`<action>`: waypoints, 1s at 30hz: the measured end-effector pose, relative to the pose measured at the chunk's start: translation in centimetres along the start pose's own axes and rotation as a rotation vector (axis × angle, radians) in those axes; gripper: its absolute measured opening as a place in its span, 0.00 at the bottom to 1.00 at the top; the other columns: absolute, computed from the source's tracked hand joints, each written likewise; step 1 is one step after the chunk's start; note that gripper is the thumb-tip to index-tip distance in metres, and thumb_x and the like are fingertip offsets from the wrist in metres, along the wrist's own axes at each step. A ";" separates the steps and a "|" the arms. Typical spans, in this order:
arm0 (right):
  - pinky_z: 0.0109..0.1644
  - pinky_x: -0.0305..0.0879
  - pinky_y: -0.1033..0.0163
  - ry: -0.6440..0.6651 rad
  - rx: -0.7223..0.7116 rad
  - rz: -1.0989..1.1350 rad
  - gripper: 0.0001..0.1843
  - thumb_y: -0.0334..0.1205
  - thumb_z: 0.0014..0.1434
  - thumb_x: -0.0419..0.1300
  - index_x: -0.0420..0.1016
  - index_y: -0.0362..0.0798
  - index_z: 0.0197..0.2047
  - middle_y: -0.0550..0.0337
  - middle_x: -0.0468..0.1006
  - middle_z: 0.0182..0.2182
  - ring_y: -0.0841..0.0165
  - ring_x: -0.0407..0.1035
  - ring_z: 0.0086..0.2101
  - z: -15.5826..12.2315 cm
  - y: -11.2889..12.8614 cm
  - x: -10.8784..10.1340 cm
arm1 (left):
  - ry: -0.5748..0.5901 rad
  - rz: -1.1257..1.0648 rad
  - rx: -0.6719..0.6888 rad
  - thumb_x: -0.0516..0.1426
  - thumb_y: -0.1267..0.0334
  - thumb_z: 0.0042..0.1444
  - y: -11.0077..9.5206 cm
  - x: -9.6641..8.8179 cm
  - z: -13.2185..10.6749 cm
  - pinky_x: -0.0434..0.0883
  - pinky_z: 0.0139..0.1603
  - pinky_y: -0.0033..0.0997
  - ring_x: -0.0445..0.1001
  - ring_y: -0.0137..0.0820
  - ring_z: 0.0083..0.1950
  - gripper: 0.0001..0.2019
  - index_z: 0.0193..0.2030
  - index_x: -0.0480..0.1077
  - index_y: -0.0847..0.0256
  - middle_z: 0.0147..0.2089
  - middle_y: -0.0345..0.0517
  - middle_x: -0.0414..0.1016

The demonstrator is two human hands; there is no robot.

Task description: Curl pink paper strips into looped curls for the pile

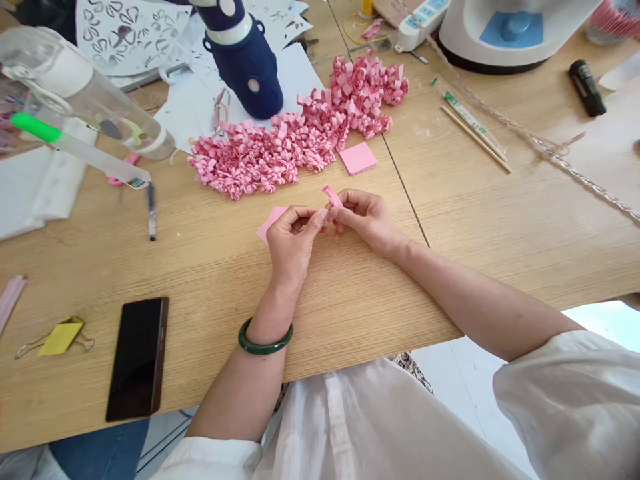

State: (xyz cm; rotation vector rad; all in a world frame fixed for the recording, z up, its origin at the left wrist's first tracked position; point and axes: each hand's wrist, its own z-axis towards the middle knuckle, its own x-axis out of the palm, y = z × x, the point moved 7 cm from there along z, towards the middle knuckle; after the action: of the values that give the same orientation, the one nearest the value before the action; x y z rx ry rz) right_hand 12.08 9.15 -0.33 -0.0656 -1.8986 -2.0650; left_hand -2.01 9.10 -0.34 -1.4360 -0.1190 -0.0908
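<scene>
A small curled pink paper strip (332, 195) sticks up from between the fingertips of my two hands. Thumb and fingers of my right hand (370, 219) are closed on it. My left hand (294, 241), a dark green bangle (265, 347) on its wrist, pinches at the strip's lower end, which the fingers mostly hide. Partly behind my left hand lies a pink paper square (270, 223). Another small stack of pink paper squares (359, 159) rests just beyond my right hand. Beyond both hands stretches a long heap of curled pink paper pieces (270, 150).
Behind the heap stands a dark blue bottle (250, 73); a clear bottle (115, 100) is at left. Nearer me lie a phone (137, 360) and a yellow binder clip (61, 335). To the right are wooden sticks (477, 140), a braided cord (525, 133) and a black marker (587, 88).
</scene>
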 end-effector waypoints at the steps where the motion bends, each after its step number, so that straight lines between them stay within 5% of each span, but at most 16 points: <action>1: 0.29 0.73 0.67 -0.003 0.003 0.005 0.24 0.58 0.55 0.72 0.72 0.45 0.32 0.65 0.72 0.27 0.76 0.66 0.25 0.0 0.0 0.0 | -0.001 -0.029 -0.014 0.74 0.55 0.48 0.1 0.0 0.0 0.77 0.32 0.22 0.78 0.24 0.29 0.13 0.30 0.79 0.60 0.30 0.39 0.80; 7: 0.30 0.75 0.66 0.008 0.047 0.073 0.23 0.57 0.54 0.73 0.74 0.45 0.32 0.64 0.75 0.29 0.76 0.67 0.25 -0.1 -0.3 0.0 | 0.009 -0.146 -0.119 0.75 0.56 0.45 0.9 0.2 0.0 0.78 0.32 0.24 0.78 0.25 0.30 0.13 0.30 0.79 0.60 0.30 0.40 0.81; 15: 0.27 0.70 0.68 -0.077 -0.013 -0.097 0.26 0.61 0.52 0.72 0.73 0.45 0.33 0.64 0.74 0.30 0.76 0.67 0.26 -0.2 -0.6 -0.5 | -0.062 0.111 0.077 0.70 0.60 0.53 -0.4 -0.4 -0.1 0.77 0.31 0.22 0.77 0.24 0.30 0.06 0.31 0.81 0.60 0.31 0.39 0.79; 23: 0.25 0.66 0.69 -0.112 -0.060 -0.200 0.23 0.58 0.57 0.69 0.70 0.47 0.35 0.65 0.72 0.30 0.77 0.66 0.25 -0.1 -0.7 -0.5 | -0.037 0.168 0.096 0.67 0.61 0.57 -0.3 -0.3 -0.2 0.74 0.33 0.20 0.76 0.21 0.28 0.05 0.32 0.81 0.59 0.32 0.37 0.79; 30: 0.29 0.69 0.67 -0.113 -0.079 -0.195 0.20 0.55 0.57 0.69 0.71 0.47 0.36 0.64 0.72 0.31 0.76 0.66 0.27 -0.3 -0.4 -0.5 | -0.067 -0.089 -0.161 0.71 0.61 0.49 1.3 0.0 -0.3 0.74 0.33 0.22 0.75 0.23 0.27 0.07 0.27 0.80 0.59 0.27 0.37 0.78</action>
State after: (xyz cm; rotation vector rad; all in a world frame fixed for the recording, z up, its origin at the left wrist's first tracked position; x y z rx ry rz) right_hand 12.48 8.96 -0.90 -0.0166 -1.9569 -2.3102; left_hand -1.84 8.96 -1.66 -1.5946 -0.2357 -0.1276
